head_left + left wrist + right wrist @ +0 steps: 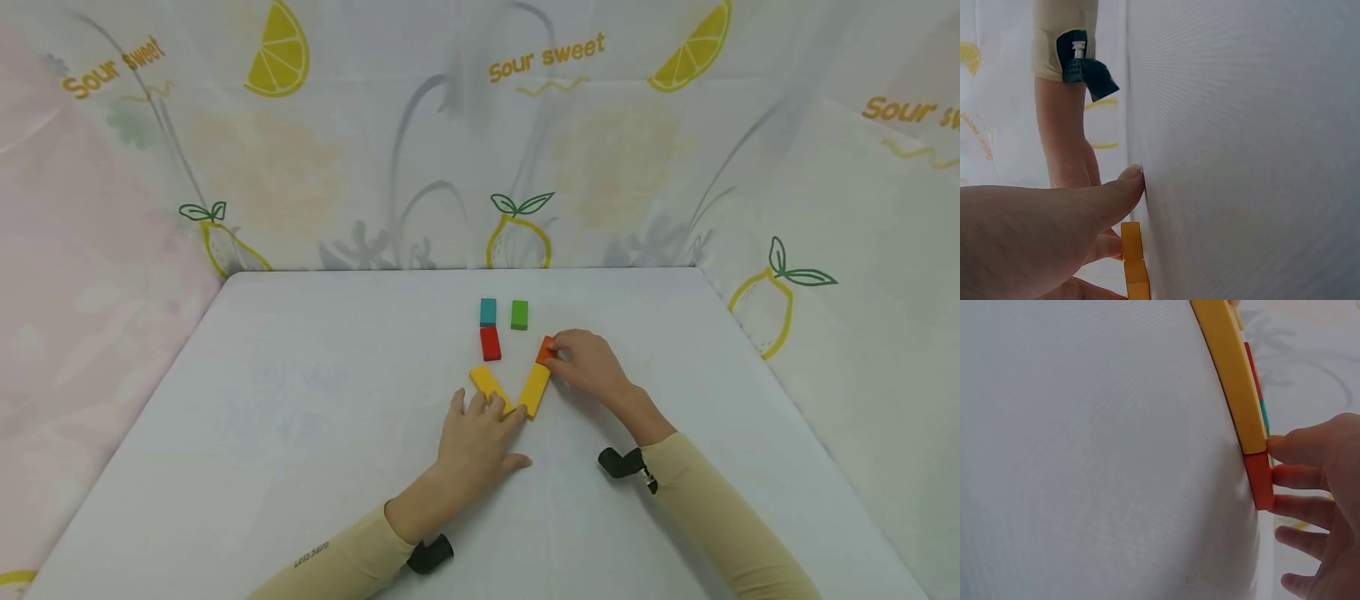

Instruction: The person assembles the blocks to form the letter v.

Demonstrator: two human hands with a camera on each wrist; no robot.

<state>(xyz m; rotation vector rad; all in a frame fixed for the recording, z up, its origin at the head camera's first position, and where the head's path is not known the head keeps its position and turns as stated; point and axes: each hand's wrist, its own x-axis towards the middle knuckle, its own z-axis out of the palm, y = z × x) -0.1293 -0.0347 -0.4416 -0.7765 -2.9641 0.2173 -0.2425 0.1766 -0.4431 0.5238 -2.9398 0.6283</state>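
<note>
Two long yellow blocks lie in a V on the white table. My left hand (476,442) rests spread at its point, fingertips on the left yellow block (486,381) and at the lower end of the right yellow block (534,390). An orange block (1260,481) sits end to end with the right yellow block's upper end. My right hand (592,364) pinches the orange block, the thumb by the seam and the fingers along its far part. Past the left yellow block are a red block (491,343), a blue block (488,312) touching it, and a green block (520,315).
The white table (300,458) reaches back to an upright cloth backdrop (360,167) printed with lemons, which also stands along both sides. Black wrist cameras, such as the right one (621,462), hang beneath both sleeves close to the tabletop.
</note>
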